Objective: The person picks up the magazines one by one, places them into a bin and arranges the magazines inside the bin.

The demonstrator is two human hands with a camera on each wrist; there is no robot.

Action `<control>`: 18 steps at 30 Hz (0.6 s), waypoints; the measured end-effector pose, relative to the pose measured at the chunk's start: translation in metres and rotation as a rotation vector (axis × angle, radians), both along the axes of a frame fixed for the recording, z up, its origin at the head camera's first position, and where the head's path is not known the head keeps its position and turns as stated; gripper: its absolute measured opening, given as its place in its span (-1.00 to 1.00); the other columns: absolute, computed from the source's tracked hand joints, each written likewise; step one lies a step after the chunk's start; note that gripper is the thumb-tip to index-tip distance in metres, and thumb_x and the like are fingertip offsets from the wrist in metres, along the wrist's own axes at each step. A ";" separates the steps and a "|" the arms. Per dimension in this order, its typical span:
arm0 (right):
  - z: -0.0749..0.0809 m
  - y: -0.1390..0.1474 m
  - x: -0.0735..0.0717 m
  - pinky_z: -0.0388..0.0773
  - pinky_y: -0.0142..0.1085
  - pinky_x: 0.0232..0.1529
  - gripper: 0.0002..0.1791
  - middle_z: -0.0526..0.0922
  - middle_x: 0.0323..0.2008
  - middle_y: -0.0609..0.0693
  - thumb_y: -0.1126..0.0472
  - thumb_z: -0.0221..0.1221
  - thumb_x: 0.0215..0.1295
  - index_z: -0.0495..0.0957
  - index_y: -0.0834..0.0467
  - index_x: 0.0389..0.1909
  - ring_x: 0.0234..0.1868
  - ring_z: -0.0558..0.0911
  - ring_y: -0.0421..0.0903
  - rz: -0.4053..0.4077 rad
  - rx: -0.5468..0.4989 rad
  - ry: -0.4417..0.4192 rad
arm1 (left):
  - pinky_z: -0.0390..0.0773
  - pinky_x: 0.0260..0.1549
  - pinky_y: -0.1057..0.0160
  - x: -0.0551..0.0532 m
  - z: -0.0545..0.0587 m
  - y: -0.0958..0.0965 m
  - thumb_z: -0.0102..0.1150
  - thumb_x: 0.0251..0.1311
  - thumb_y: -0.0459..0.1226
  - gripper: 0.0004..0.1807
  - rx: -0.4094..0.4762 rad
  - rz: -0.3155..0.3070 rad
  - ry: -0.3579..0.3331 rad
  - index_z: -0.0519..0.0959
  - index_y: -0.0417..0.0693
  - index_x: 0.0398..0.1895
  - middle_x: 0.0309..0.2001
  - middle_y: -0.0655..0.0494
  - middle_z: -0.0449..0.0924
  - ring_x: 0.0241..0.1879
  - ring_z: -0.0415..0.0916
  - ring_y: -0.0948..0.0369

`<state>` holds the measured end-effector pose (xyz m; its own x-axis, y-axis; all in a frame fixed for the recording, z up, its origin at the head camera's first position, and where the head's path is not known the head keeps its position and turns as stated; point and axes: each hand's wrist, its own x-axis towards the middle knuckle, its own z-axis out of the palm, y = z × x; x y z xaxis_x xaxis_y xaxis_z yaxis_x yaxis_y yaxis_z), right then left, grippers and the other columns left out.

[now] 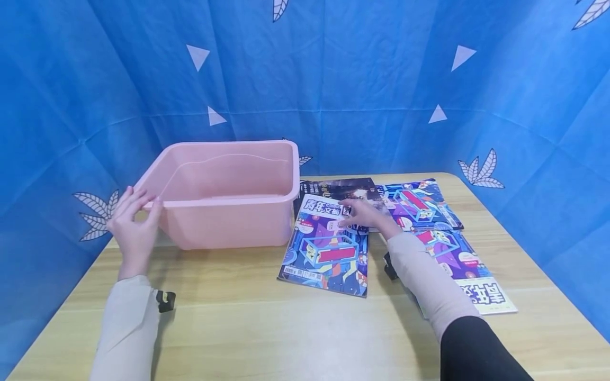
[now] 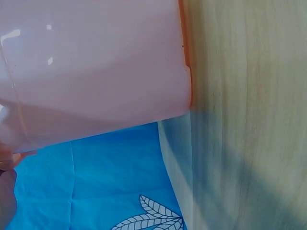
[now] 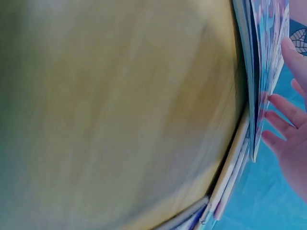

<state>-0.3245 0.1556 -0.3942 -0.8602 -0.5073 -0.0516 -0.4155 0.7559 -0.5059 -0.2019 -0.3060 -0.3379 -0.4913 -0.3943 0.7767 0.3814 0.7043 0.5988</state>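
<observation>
Loosely, the right hand (image 1: 366, 214) spreads over a magazine (image 1: 329, 248); the left hand (image 1: 135, 227) grips the bin (image 1: 233, 226).

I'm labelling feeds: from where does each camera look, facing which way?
Head: on the head, facing forward and down at the pink bin and magazines; left hand, right hand and both sleeves show.
Left wrist: on that wrist, facing the bin's wall and tabletop; part of that hand shows.
Right wrist: on that wrist, facing tabletop and magazines; right hand shows.
Head and left wrist both show the bin.
</observation>
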 end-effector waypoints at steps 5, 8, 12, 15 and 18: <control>0.000 0.002 -0.005 0.35 -0.12 0.06 -0.22 0.38 0.13 0.18 0.06 0.32 -0.05 0.27 0.24 0.21 -0.24 0.53 -0.03 0.056 0.047 0.016 | -0.04 0.15 0.24 -0.001 0.000 0.001 0.26 -0.06 -0.35 -0.76 0.001 0.001 -0.001 0.61 -0.37 -0.33 -0.10 -0.13 0.55 0.13 0.30 0.25; -0.001 0.001 -0.007 0.31 -0.10 0.11 -0.14 0.29 0.20 0.20 0.05 0.34 -0.08 0.21 0.23 0.25 -0.21 0.53 -0.05 0.069 0.054 0.007 | -0.04 0.12 0.23 -0.002 0.000 0.000 0.25 -0.04 -0.33 -0.75 0.004 0.003 -0.021 0.60 -0.37 -0.31 -0.09 -0.12 0.54 0.14 0.29 0.21; -0.001 0.000 -0.011 0.19 -0.04 0.18 -0.05 0.16 0.27 0.19 0.05 0.34 -0.09 0.08 0.16 0.32 0.00 0.46 0.07 0.048 0.053 -0.071 | -0.04 0.12 0.19 -0.002 -0.001 0.000 0.24 -0.01 -0.29 -0.72 0.004 0.005 -0.033 0.60 -0.37 -0.30 -0.07 -0.11 0.54 0.15 0.28 0.21; -0.001 -0.001 -0.013 0.05 0.01 0.23 -0.03 0.12 0.29 0.17 0.04 0.34 -0.10 0.05 0.12 0.34 0.20 0.26 0.12 0.036 0.064 -0.104 | -0.05 0.15 0.20 -0.002 -0.002 0.000 0.23 0.00 -0.26 -0.70 -0.002 0.005 -0.029 0.60 -0.37 -0.30 -0.07 -0.11 0.53 0.15 0.28 0.22; 0.000 -0.003 -0.014 0.02 0.03 0.23 -0.01 0.13 0.29 0.17 0.03 0.36 -0.14 0.06 0.11 0.34 0.24 0.17 0.14 0.027 0.080 -0.103 | -0.05 0.14 0.21 -0.002 -0.001 0.000 0.23 0.01 -0.25 -0.70 -0.001 0.008 -0.037 0.60 -0.36 -0.29 -0.06 -0.09 0.53 0.15 0.27 0.26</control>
